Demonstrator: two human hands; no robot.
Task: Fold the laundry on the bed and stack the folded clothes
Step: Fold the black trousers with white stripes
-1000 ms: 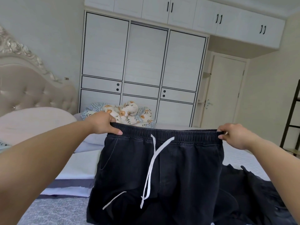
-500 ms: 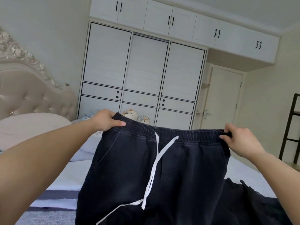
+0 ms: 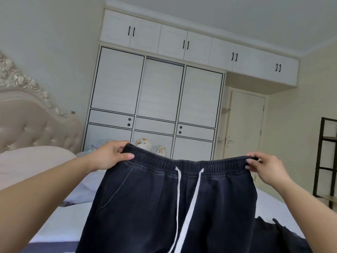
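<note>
Dark denim-like trousers [image 3: 155,207] with an elastic waistband and a white drawstring [image 3: 189,210] hang in the air in front of me, above the bed [image 3: 60,221]. My left hand [image 3: 111,156] grips the left end of the waistband, thumb on the front. At the right end, my right hand [image 3: 264,167] pinches the waistband. The legs drop out of view below the frame. Another dark garment [image 3: 280,236] lies on the bed at the lower right, partly behind the trousers.
A padded headboard [image 3: 29,125] and a pink pillow [image 3: 27,163] are at the left. A patterned bundle [image 3: 144,143] sits at the bed's far side before the white wardrobe [image 3: 156,99]. A dark shelf frame [image 3: 326,161] stands at the right wall.
Both hands have raised the trousers higher and the view has tilted up, so less of the bed shows. The drawstring now hangs straighter.
</note>
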